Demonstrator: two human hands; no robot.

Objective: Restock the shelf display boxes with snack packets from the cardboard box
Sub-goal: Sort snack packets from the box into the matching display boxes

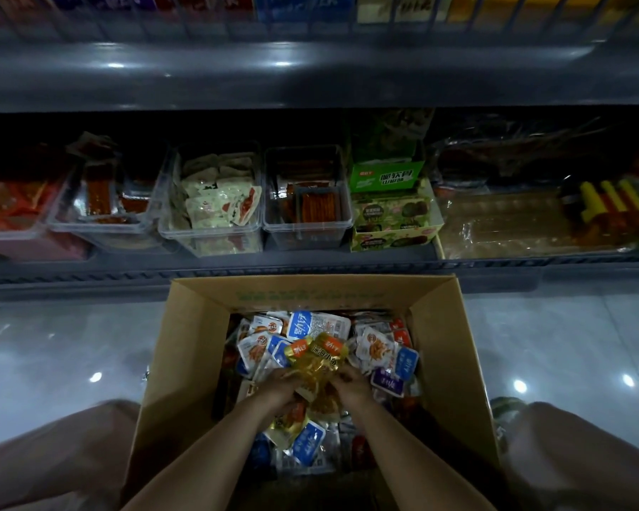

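An open brown cardboard box [185, 363] is seen on the glossy tiled floor [71, 348], just in front of the low grey shelf [310, 267]. It is filled with loose small snack packets in white, blue and red wrappers [388, 350]. A bunch of yellow-gold snack packets [320, 363] is gripped from both sides above the pile: the left hand [275, 389] is curled round its left edge, the right hand [351, 385] round its right edge. On the shelf, a clear plastic display bin of pale green packets [214, 201] is set between a clear bin of red strip snacks [100, 201] and another clear bin of orange-brown sticks [307, 201]. Green printed cartons [388, 215] are stacked just right of these.
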